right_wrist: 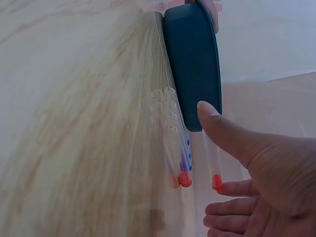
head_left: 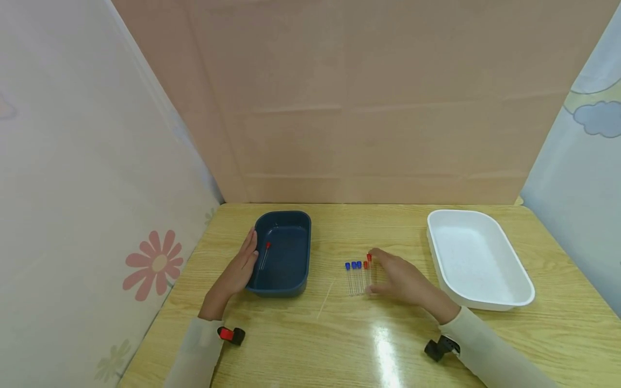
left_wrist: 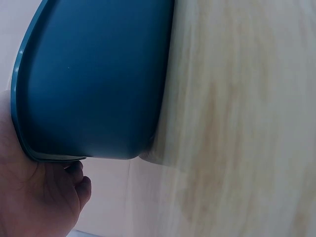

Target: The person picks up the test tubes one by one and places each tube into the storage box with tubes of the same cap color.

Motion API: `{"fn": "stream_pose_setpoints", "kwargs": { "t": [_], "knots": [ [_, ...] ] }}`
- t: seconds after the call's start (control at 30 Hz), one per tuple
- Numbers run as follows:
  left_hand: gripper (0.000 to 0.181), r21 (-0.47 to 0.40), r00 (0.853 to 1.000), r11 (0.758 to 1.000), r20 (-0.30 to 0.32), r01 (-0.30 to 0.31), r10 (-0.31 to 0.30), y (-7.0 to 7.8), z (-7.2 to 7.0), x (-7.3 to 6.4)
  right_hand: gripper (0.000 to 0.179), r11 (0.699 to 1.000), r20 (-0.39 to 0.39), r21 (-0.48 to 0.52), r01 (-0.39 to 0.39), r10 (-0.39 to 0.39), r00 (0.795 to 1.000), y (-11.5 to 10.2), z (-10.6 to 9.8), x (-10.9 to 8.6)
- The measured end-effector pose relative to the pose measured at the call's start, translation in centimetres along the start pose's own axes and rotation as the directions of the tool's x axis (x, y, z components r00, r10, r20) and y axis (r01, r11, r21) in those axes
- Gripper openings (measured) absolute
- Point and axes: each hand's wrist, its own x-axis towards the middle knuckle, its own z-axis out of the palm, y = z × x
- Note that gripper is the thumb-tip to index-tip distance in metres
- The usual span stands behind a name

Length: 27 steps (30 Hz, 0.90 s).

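Note:
My left hand rests against the left side of a dark blue plastic bin, its fingers extended along the outer wall. Inside the bin lies a clear test tube with a red cap. My right hand pinches another red-capped test tube lengthwise, thumb at the rounded end and index finger at the cap. Just left of it, a row of test tubes lies side by side on the table: three with blue caps and one with a red cap.
A white plastic bin stands at the right of the wooden table. A brown board rises behind the table's far edge. Pale patterned cloth hangs on both sides.

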Motion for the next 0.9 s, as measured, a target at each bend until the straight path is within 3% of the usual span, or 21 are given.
{"fn": "stream_pose_setpoints", "kwargs": {
  "t": [0.47,0.9],
  "knots": [
    [0.056,-0.009,1.0,1.0,0.004,0.004,-0.004,0.0,0.0,-0.2,0.096,0.995,-0.121,0.086,0.06,-0.049,0.991,-1.1,0.7,1.0],
    [0.056,-0.021,1.0,1.0,-0.002,0.0,0.0,-0.1,0.2,0.0,0.099,0.991,-0.125,0.12,0.053,-0.038,0.991,-2.5,1.0,2.2]
  ]
}}
